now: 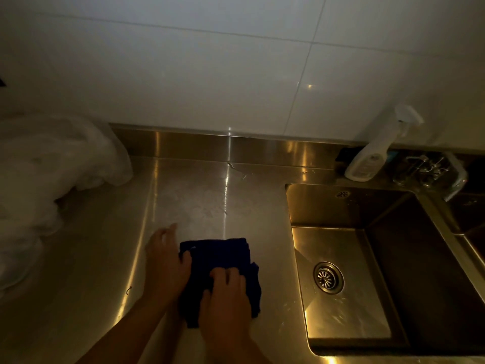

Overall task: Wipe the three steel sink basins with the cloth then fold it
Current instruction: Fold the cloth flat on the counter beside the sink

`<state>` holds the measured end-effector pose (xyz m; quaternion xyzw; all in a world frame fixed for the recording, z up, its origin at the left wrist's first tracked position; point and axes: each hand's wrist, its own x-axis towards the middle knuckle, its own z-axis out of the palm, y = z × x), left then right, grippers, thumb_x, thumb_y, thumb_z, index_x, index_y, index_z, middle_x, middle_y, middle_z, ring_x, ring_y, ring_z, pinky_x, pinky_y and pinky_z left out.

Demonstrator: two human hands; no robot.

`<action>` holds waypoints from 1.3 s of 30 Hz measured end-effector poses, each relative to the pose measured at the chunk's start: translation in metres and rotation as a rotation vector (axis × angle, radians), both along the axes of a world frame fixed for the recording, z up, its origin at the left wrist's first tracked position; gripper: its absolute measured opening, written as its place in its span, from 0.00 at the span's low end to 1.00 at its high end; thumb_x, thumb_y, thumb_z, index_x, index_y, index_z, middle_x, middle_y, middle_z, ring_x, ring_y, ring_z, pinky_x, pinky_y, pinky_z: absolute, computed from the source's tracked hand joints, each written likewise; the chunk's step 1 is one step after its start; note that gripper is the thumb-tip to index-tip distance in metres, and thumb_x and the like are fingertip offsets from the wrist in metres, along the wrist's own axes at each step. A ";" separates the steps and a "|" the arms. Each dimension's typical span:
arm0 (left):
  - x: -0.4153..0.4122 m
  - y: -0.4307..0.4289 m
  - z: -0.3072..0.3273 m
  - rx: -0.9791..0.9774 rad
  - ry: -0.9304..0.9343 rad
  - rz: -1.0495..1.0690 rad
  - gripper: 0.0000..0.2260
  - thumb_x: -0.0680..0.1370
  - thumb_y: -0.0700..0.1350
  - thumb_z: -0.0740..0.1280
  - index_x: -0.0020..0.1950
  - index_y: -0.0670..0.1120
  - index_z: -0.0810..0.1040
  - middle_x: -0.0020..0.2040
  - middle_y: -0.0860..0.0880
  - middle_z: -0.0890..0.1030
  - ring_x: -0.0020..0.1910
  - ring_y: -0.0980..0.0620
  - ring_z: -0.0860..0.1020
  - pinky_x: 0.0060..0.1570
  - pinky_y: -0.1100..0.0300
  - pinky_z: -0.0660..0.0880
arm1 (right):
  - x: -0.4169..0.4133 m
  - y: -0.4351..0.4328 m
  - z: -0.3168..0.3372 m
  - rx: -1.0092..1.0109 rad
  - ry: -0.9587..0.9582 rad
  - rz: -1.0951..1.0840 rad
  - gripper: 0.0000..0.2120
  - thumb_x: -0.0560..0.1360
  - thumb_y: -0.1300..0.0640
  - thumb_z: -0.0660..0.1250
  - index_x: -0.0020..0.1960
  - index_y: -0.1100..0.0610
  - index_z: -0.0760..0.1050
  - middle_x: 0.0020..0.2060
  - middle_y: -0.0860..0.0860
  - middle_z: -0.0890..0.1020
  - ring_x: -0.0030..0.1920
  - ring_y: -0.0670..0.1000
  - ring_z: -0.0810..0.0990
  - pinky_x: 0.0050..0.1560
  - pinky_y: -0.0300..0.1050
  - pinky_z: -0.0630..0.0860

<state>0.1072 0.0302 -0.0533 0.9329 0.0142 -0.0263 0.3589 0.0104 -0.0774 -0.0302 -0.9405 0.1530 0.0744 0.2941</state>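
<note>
Cloth (220, 264) on counter (105, 258), left of basin (341, 271); bottle (370, 156) behind basin.

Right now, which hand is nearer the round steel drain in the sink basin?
Right. The right hand grips the dark blue cloth on the side toward the round steel drain; the left hand is at the cloth's opposite edge, farther away.

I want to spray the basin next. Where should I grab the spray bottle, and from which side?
Grip the spray bottle by its narrow neck, just below the white trigger head, which is slimmer than the body and probably easier for a hand to close around. Come from the front left: the wall stands behind it and metal clutter sits close on its right.
</note>
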 end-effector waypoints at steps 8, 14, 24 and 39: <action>0.029 -0.012 -0.029 0.601 -0.040 -0.751 0.20 0.80 0.54 0.58 0.72 0.54 0.64 0.69 0.48 0.66 0.65 0.49 0.65 0.60 0.56 0.68 | -0.015 -0.029 -0.022 -0.330 0.067 0.090 0.25 0.48 0.49 0.83 0.43 0.51 0.83 0.38 0.52 0.83 0.37 0.52 0.82 0.36 0.47 0.79; 0.000 -0.011 -0.030 0.377 0.057 -0.482 0.14 0.79 0.48 0.60 0.65 0.51 0.71 0.54 0.49 0.72 0.50 0.53 0.72 0.47 0.60 0.73 | -0.011 -0.061 -0.032 -0.097 0.004 0.218 0.13 0.79 0.57 0.59 0.63 0.52 0.70 0.60 0.50 0.73 0.58 0.50 0.71 0.56 0.40 0.69; -0.037 -0.042 0.010 -0.320 0.274 -0.279 0.39 0.75 0.40 0.69 0.75 0.60 0.48 0.45 0.53 0.80 0.41 0.55 0.81 0.38 0.65 0.77 | 0.094 -0.082 0.019 0.259 -0.066 0.431 0.18 0.72 0.63 0.69 0.61 0.54 0.74 0.54 0.51 0.75 0.51 0.47 0.76 0.48 0.33 0.71; -0.063 -0.034 -0.008 0.255 0.156 -0.487 0.10 0.78 0.48 0.64 0.58 0.52 0.70 0.55 0.55 0.71 0.55 0.56 0.69 0.49 0.65 0.69 | 0.107 -0.116 -0.006 0.026 0.196 0.640 0.18 0.74 0.66 0.63 0.63 0.56 0.73 0.60 0.55 0.73 0.59 0.54 0.73 0.57 0.44 0.72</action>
